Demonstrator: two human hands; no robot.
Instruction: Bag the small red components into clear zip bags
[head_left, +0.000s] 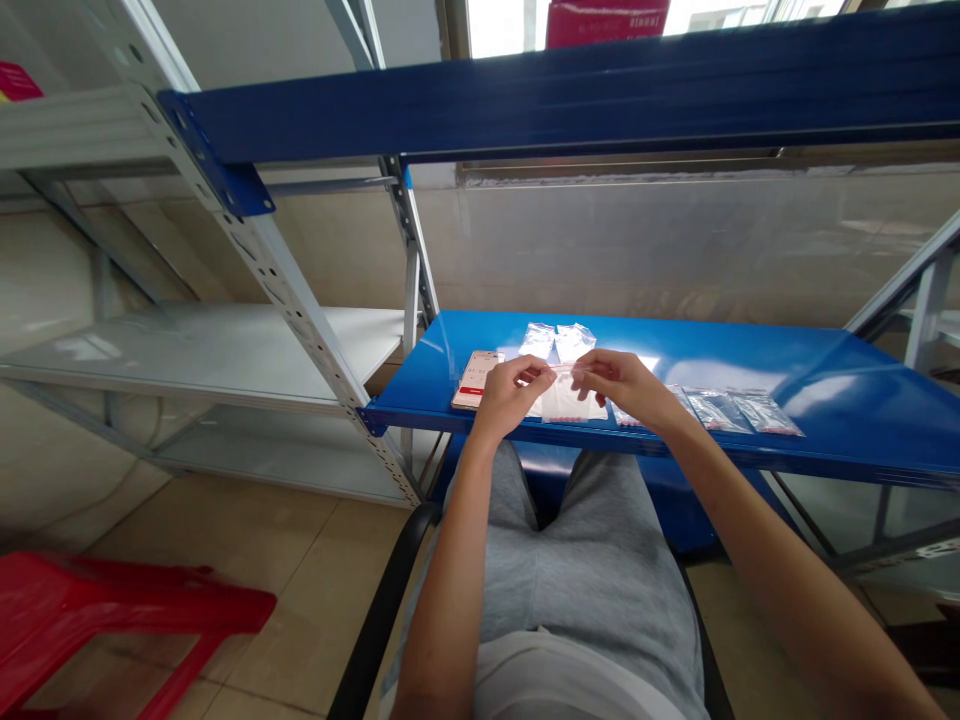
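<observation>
Over the front part of a blue metal shelf (787,360), my left hand (517,390) and my right hand (619,385) pinch the two ends of the top edge of a small clear zip bag (566,398). A thin pinkish line runs along that edge between my fingers. The bag hangs upright, and whether anything is inside it I cannot make out. Two shiny clear bags (556,340) lie just behind my hands. Several more clear bags (739,410) lie in a row to the right, partly covered by my right hand and forearm.
A phone (477,378) with a lit screen lies left of my left hand. Above runs a blue shelf beam (570,100). A perforated grey upright (277,270) stands at the left, with white shelves (247,345) beyond. A red plastic stool (112,610) is at the lower left.
</observation>
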